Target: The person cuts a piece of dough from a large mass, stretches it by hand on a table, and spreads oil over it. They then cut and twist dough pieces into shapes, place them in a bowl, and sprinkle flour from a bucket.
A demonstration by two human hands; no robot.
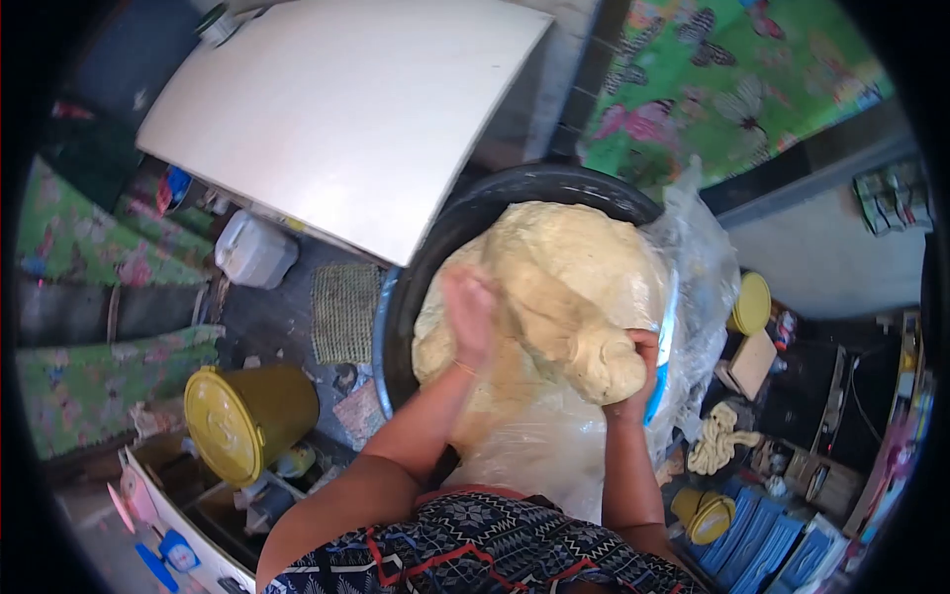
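A large mass of pale dough [579, 243] fills a round black tub [554, 180]. Clear plastic sheeting [698, 277] lies over the tub's right side and under the dough near my body. My right hand [633, 381] is wrapped round the end of a thick dough piece [604, 361], which stretches up and left to the main mass. Over the dough's left part is my left hand [470, 312], smeared by motion, so its fingers cannot be made out. A blue edge shows beside my right hand.
A white tabletop [346, 109] overhangs the tub's upper left. Yellow lidded buckets [252, 421] stand at left and right. A white jug [255, 249] and a woven mat [343, 312] are on the left floor. Blue crates [757, 540] sit lower right.
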